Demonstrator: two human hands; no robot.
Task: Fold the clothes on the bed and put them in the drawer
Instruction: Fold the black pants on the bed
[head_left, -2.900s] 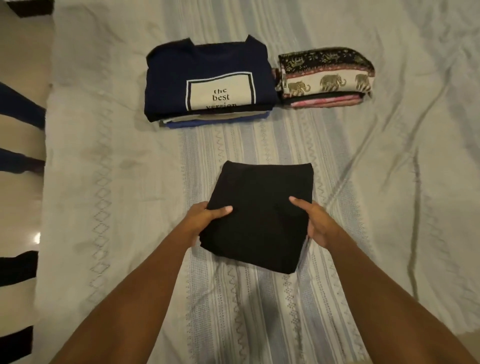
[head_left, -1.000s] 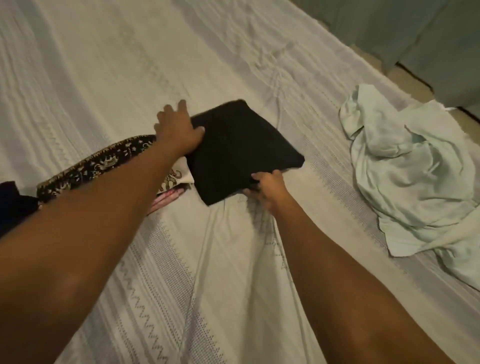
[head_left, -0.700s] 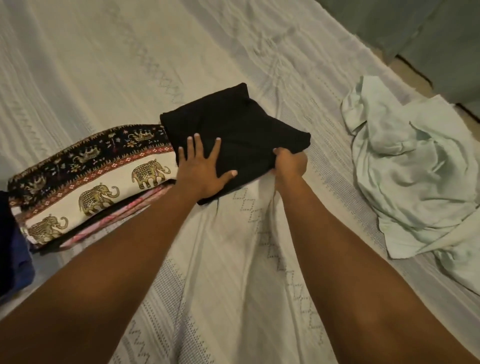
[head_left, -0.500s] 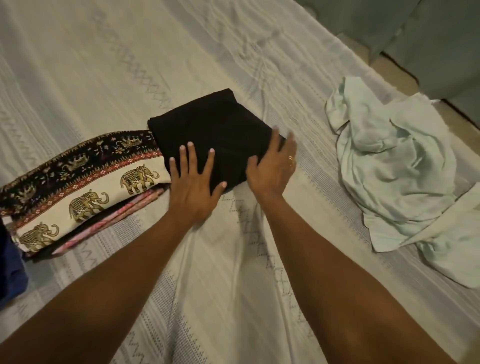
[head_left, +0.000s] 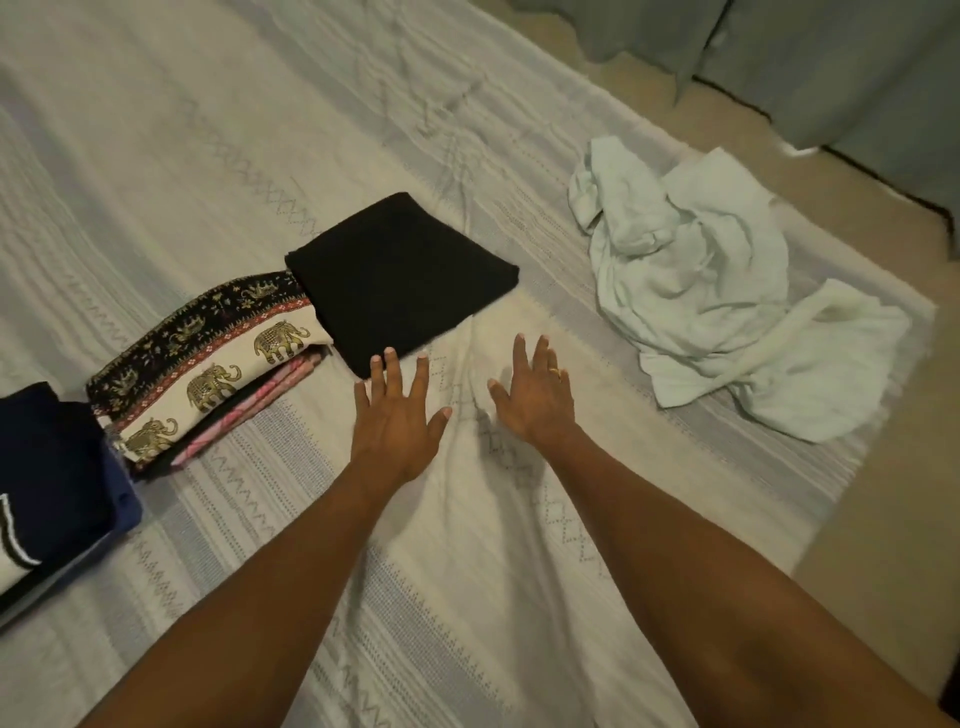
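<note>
Both hands are spread flat and empty, left hand (head_left: 395, 421) with fingertips at the folded black cloth (head_left: 400, 275), right hand (head_left: 535, 397) beside it; crumpled pale clothes (head_left: 701, 280) lie farther right.

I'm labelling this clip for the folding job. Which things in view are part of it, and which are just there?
Part of the job:
- folded black garment
- elephant-print stack
- navy stack
- crumpled pale green garment, still unfolded
- left hand and right hand, both open

Just there:
- bed cover
- curtain
- floor
</note>
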